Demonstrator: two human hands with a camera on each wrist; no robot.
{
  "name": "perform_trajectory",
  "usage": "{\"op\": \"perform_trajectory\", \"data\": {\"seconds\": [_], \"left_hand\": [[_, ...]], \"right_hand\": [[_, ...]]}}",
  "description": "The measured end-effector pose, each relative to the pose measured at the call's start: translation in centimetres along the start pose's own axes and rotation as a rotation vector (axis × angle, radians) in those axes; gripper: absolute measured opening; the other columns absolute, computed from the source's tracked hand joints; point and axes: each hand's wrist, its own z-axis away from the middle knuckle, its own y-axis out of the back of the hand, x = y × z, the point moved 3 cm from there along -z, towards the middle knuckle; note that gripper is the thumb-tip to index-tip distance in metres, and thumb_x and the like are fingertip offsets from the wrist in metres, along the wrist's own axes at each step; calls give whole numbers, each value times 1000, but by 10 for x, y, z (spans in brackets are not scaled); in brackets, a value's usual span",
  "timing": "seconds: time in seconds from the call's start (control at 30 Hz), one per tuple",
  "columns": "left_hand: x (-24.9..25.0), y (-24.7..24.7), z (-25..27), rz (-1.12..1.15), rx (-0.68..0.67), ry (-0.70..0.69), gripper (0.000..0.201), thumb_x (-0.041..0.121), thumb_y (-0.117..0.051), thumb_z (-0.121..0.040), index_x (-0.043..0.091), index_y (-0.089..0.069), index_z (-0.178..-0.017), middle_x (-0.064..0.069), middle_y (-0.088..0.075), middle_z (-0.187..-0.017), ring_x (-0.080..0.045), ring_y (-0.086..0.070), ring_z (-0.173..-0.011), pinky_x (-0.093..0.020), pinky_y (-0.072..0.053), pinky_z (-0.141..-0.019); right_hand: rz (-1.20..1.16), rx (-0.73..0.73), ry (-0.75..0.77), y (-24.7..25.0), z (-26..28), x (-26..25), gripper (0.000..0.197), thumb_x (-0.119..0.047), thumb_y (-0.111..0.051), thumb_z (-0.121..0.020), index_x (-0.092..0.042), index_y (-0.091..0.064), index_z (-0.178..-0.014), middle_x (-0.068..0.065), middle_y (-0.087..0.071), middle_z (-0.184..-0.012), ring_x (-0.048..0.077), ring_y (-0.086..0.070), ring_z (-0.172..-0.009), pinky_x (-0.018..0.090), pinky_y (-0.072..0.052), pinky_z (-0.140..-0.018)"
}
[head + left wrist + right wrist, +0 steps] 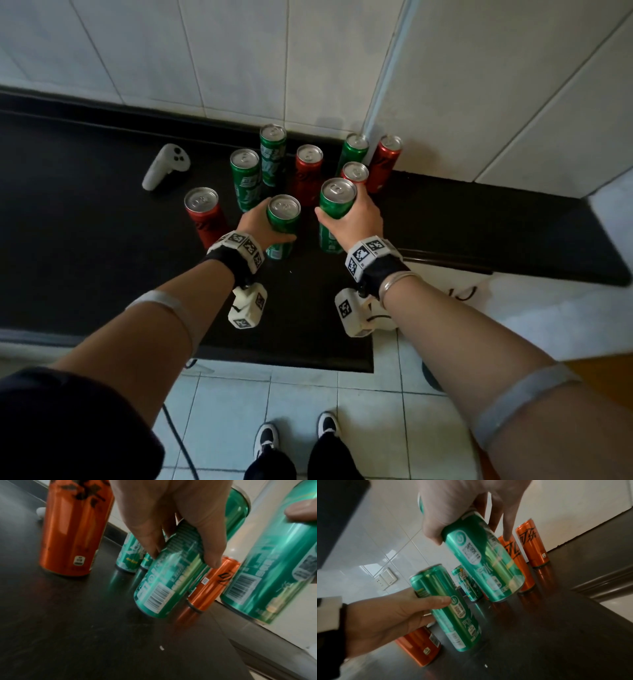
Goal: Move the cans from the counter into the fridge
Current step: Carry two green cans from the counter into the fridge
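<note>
Head view: at frame centre, the left hand (255,222) grips one green aluminium can (282,224) and the right hand (359,214) another green can (334,214), above the black bench (85,240). Seven red and green cans (310,171) stand behind, mid-frame.

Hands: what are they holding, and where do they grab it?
Left hand grips a green can round its middle; right hand grips another green can round its upper body.

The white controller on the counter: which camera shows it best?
The head view: the white controller lies whole on the black counter, left of the cans. The left wrist view catches only a blurred white bit behind a red can. The right wrist view misses it.
</note>
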Motion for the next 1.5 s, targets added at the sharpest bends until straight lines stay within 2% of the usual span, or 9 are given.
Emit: {"op": "perform_trajectory", "data": {"seconds": [0.37,0.5,0.57,0.63,0.77,1.0,1.23,1.4,1.5], "left_hand": [[126,39,30,0,-126,-371,87,27,-84,-60,17,-40,-135,-3,-57,-129,-20,-52,-123,-35,-42,-104],[172,27,50,4,-180,-465,82,24,-82,-65,17,-39,-135,6,-56,-118,-9,-49,-115,-24,-35,-98],[195,13,60,57,-248,-496,85,22,-82,-64,15,-36,-136,5,-56,-120,-11,-51,-116,-32,-40,-103],[217,-6,70,65,-296,-534,88,23,-83,-62,14,-36,-136,-1,-56,-126,-17,-52,-120,-39,-43,-104],[265,-52,99,50,-358,-634,80,22,-83,-62,12,-42,-130,-6,-60,-124,-21,-56,-116,-37,-45,-100],[347,-161,168,79,-512,-725,81,17,-85,-59,19,-46,-130,-2,-60,-125,-18,-54,-119,-33,-40,-104],[424,-281,269,-6,-725,-840,76,14,-84,-60,17,-48,-127,-5,-59,-126,-20,-53,-120,-27,-37,-99],[473,-354,356,-58,-871,-972,78,18,-85,-59,16,-48,-127,-8,-60,-126,-25,-54,-120,-38,-43,-103],[496,-394,409,-43,-999,-1002,77,10,-83,-63,9,-45,-130,-11,-55,-131,-27,-50,-125,-38,-41,-104]], "right_hand": [[8,244,-111,98,21,4,57,-44,-77,-65,-16,-52,-108,2,-63,-110,20,-61,-102,37,-51,-88],[28,340,-176,143,35,19,59,-47,-76,-65,-15,-51,-109,4,-63,-110,22,-61,-102,39,-52,-88],[28,381,-212,166,45,30,61,-46,-76,-65,-15,-50,-110,4,-62,-111,22,-60,-102,40,-51,-89],[33,425,-250,189,58,44,61,-45,-77,-66,-15,-49,-112,4,-62,-111,22,-60,-103,37,-50,-89],[50,508,-345,238,88,81,61,-44,-76,-68,-16,-48,-114,3,-61,-113,20,-58,-105,30,-45,-85],[60,648,-557,327,161,166,67,-43,-75,-69,-17,-44,-122,4,-60,-119,23,-58,-108,36,-49,-89],[46,841,-694,420,264,251,67,-39,-77,-70,-17,-44,-124,4,-59,-124,24,-58,-112,32,-48,-85],[121,977,-806,486,354,295,64,-43,-76,-69,-15,-46,-118,6,-60,-120,26,-59,-109,42,-53,-88],[146,1077,-885,518,411,314,65,-42,-77,-68,-15,-46,-118,7,-60,-120,26,-59,-109,40,-52,-88]]}}
